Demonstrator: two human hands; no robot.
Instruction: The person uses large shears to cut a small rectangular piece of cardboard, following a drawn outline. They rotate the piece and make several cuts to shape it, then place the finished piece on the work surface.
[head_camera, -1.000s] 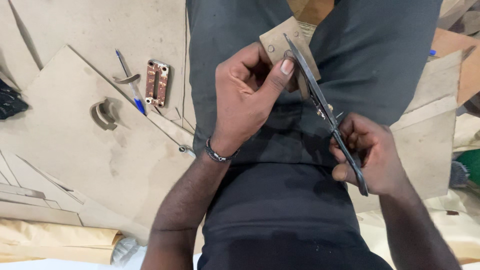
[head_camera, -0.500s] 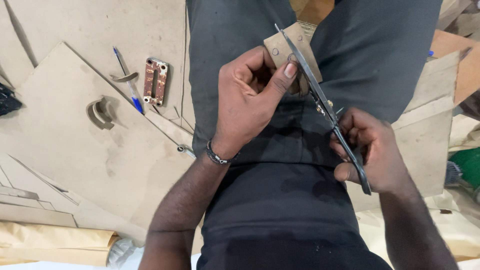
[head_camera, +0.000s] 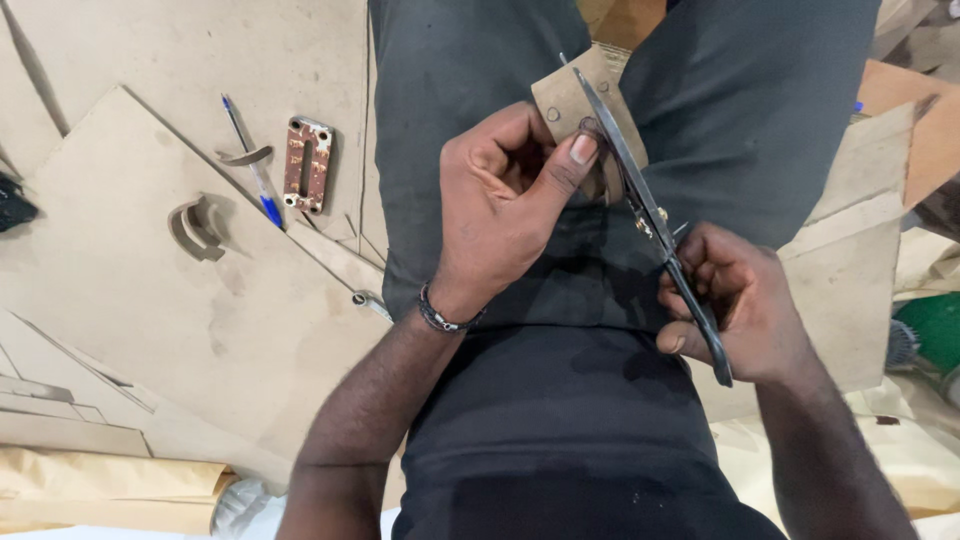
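My left hand (head_camera: 505, 195) pinches a small tan cardboard piece (head_camera: 570, 100) with round holes, held over my lap. Its thumb presses on the piece's lower edge. My right hand (head_camera: 735, 300) grips the handles of black scissors (head_camera: 640, 200). The long blades run up and left across the right side of the cardboard piece, with the tips near its top edge. Both hands hover above my dark grey trousers (head_camera: 450, 80). A beaded bracelet (head_camera: 445, 318) circles my left wrist.
Large cardboard sheets (head_camera: 150, 300) cover the floor at left. On them lie a blue pen (head_camera: 250, 165), a brown rectangular frame-shaped part (head_camera: 308, 165) and curved cardboard offcuts (head_camera: 198, 228). Another cardboard sheet (head_camera: 860, 260) lies at right, with a green object (head_camera: 935, 330) at the right edge.
The scissors have slid a little further up along the cardboard piece. My left hand has shifted its grip slightly. The view has drifted a bit.
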